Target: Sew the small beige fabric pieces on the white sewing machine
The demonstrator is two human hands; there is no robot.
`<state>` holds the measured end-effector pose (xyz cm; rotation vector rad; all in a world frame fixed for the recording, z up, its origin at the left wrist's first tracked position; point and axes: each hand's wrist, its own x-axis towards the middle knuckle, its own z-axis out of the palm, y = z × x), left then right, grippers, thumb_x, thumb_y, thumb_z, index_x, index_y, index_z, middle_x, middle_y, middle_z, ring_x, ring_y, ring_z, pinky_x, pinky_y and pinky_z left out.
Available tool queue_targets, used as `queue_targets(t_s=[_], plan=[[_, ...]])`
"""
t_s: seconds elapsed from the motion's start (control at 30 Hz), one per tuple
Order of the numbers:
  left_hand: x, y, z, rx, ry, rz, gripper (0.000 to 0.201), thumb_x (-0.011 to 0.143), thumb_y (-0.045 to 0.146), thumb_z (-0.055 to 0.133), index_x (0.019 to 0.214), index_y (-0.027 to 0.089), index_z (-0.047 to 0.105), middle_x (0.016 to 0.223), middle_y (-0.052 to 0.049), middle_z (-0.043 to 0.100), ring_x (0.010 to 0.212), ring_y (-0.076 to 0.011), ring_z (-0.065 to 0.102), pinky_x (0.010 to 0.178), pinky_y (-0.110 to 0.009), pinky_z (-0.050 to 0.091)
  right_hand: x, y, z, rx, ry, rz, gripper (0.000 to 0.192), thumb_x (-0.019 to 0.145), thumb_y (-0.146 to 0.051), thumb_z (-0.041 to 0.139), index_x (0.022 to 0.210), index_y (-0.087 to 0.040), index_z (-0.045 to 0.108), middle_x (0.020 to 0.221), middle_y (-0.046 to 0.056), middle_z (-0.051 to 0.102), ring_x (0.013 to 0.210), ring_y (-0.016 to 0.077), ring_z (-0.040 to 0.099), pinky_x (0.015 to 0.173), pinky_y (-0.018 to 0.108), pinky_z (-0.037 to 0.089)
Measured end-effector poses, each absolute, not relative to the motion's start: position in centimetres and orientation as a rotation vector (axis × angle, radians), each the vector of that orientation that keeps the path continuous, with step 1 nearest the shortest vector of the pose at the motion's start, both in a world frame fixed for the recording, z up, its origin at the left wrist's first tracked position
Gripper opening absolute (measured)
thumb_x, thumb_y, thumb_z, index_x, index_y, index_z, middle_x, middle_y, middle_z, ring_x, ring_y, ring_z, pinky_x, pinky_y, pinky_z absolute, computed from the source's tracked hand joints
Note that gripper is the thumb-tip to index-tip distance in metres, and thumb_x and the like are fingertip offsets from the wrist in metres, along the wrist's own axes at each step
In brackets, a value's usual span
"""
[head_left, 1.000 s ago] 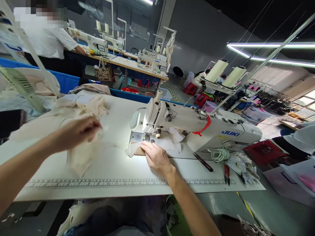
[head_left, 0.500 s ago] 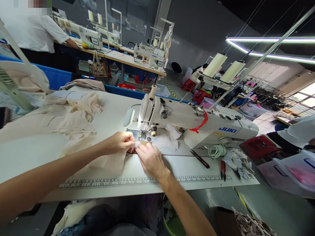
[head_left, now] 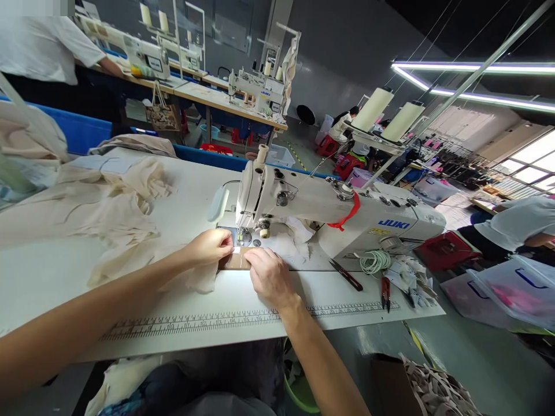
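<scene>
My left hand (head_left: 210,247) is pinched just left of the needle area, and cream fabric (head_left: 203,278) hangs from beneath its fingers. A small white piece (head_left: 236,249) shows at its fingertips, over a brown plate (head_left: 234,262) in the table. My right hand (head_left: 269,278) rests at the plate's right end, thumb and index finger drawn together; whatever may be between them is too small to make out. Right behind both hands stands the white sewing machine (head_left: 295,196), with its needle and presser foot (head_left: 241,236) close to the left fingertips.
More cream fabric (head_left: 117,202) lies heaped on the left. On the right are black tweezers (head_left: 346,274), red thread snips (head_left: 385,294), a coil of pale green cord (head_left: 375,262) and fabric scraps (head_left: 411,280). A printed ruler (head_left: 195,323) runs along the front edge.
My hands have come apart: the right has drawn away to the right, uncovering more of the brown plate. The left stays near the presser foot. The whole view has shifted slightly.
</scene>
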<state>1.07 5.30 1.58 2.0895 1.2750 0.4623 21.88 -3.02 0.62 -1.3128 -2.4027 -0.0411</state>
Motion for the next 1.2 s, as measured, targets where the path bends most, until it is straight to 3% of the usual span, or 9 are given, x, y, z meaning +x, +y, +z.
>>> queue_targets(t_s=[0.4, 0.6, 0.73, 0.83, 1.03, 1.2], plan=[[1.0, 5.2, 1.5, 2.065, 1.275, 0.498, 0.025, 0.07, 0.046, 0.05, 0.067, 0.022, 0.058, 0.072, -0.003, 0.069, 0.07, -0.0233, 0.062, 0.065, -0.034, 0.045, 20.9, -2.9, 1.7, -1.447, -2.487, -0.077, 0.038, 0.098, -0.011, 0.049, 0.131, -0.02, 0.067, 0.112, 0.008, 0.065, 0.095, 0.0217, 0.057, 0.08, 0.035, 0.046], [1.0, 5.0, 2.3, 2.117, 1.323, 0.359, 0.02, 0.081, 0.039, 0.053, 0.076, 0.021, 0.061, 0.081, -0.003, 0.07, 0.076, -0.0223, 0.064, 0.064, -0.031, 0.044, 20.4, -3.0, 1.8, -1.454, -2.558, -0.163, 0.028, 0.102, -0.017, 0.05, 0.121, -0.02, 0.071, 0.111, 0.008, 0.066, 0.093, 0.0226, 0.056, 0.077, 0.035, 0.043], [0.8, 3.7, 2.7, 2.6, 1.372, 0.416, 0.017, 0.093, 0.026, 0.053, 0.09, 0.02, 0.068, 0.099, -0.008, 0.069, 0.091, -0.0254, 0.063, 0.066, -0.032, 0.044, 20.3, -3.1, 1.6, -1.44, -2.56, -0.198, 0.027, 0.104, -0.018, 0.049, 0.12, -0.02, 0.071, 0.111, 0.007, 0.067, 0.09, 0.0219, 0.055, 0.076, 0.035, 0.042], [0.5, 1.9, 1.8, 2.946, 1.082, 0.551, 0.029, 0.1, 0.014, 0.041, 0.093, 0.017, 0.069, 0.104, -0.012, 0.069, 0.095, -0.0252, 0.061, 0.076, -0.034, 0.051, 20.4, -3.0, 1.6, -1.431, -2.558, -0.2, 0.025, 0.104, -0.017, 0.049, 0.115, -0.02, 0.071, 0.111, 0.008, 0.067, 0.09, 0.0217, 0.055, 0.077, 0.035, 0.042], [0.0, -0.5, -0.8, 3.03, 0.889, 0.79, 0.029, 0.097, 0.007, 0.042, 0.109, 0.008, 0.068, 0.111, -0.014, 0.071, 0.102, -0.0259, 0.063, 0.088, -0.036, 0.057, 20.3, -3.1, 1.7, -1.417, -2.553, -0.181, 0.029, 0.105, -0.02, 0.047, 0.121, -0.02, 0.071, 0.112, 0.008, 0.067, 0.09, 0.0226, 0.054, 0.078, 0.035, 0.043], [0.4, -0.2, -0.9, 3.02, 0.939, 0.701, 0.027, 0.097, 0.009, 0.043, 0.099, 0.011, 0.07, 0.103, -0.013, 0.069, 0.096, -0.0268, 0.061, 0.081, -0.038, 0.056, 20.9, -2.6, 1.5, -1.444, -2.465, -0.152, 0.034, 0.098, -0.013, 0.05, 0.125, -0.021, 0.07, 0.115, 0.009, 0.065, 0.096, 0.0234, 0.056, 0.084, 0.036, 0.045]])
